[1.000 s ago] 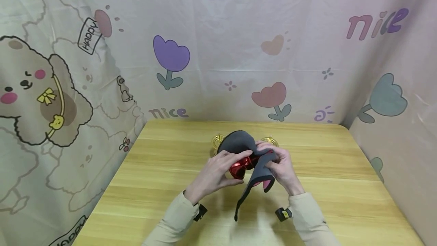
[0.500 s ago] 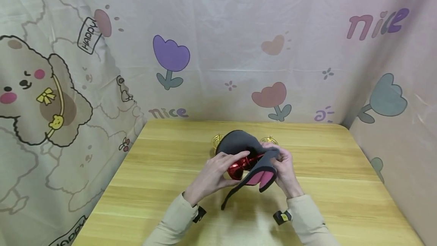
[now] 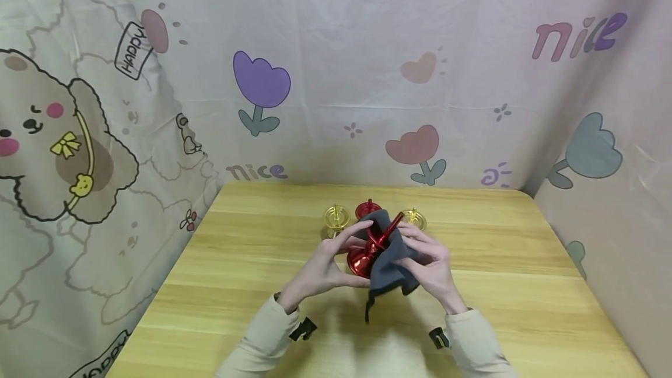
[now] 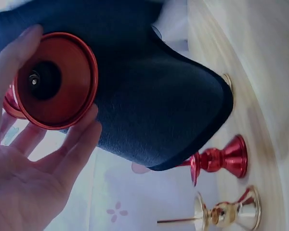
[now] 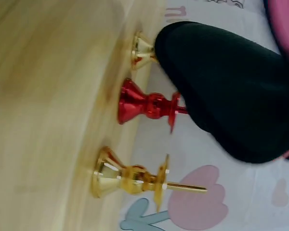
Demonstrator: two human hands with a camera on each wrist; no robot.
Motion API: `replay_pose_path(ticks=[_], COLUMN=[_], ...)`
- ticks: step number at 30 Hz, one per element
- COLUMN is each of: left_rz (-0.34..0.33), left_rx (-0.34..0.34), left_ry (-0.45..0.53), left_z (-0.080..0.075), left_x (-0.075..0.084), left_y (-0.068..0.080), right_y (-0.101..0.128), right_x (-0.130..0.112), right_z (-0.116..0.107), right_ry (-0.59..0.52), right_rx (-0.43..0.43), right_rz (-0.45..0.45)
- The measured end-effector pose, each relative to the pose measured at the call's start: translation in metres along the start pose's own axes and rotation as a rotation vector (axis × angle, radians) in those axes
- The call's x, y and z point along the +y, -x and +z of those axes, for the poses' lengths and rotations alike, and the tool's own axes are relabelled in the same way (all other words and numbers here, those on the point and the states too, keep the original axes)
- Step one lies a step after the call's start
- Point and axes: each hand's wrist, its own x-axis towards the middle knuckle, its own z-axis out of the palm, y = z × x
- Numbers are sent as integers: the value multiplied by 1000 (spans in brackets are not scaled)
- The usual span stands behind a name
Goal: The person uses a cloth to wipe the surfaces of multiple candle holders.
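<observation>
My left hand (image 3: 322, 267) grips a shiny red candlestick (image 3: 361, 262) by its flared base, fingers above and thumb below. The candlestick is tilted, its thin rod pointing up and right. In the left wrist view its hollow base (image 4: 74, 62) faces the camera. A dark grey cloth (image 3: 391, 270) with black edging is bunched between finger and thumb of my right hand (image 3: 433, 261). It lies behind and against the right side of the candlestick. The right wrist view shows the cloth (image 5: 226, 86) with a bit of pink lining (image 5: 286, 24); the right hand is outside that view.
Behind my hands stand a gold candlestick (image 3: 336, 217), another red candlestick (image 3: 367, 209) and a second gold candlestick (image 3: 414, 219) in a row on the wooden table (image 3: 252, 249). A printed curtain (image 3: 325, 74) hangs behind the table's back edge.
The cloth has come down from over the held candlestick, baring its rod and the red candlestick behind. The held candlestick has tipped its rod upward. Pink lining has turned away in the head view.
</observation>
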Motion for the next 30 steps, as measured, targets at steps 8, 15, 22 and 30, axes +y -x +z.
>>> replay_pose_path(ticks=[8,15,22,30], left_rz=[-44,-31,-46,91], left_rx=[-58,-172,3,45], left_ry=[327,618,195,237], left_z=[6,13,17,20], left_x=[-3,-9,6,8], left_y=[-1,-2,-2,-2], right_y=[-10,-12,-14,-18], right_x=[-2,-4,-2,-5], right_z=[-2,-5,-8,-4], right_ry=[36,6,214,245], right_rx=[18,18,83,58], right_rz=[-98,-64,-190,-167])
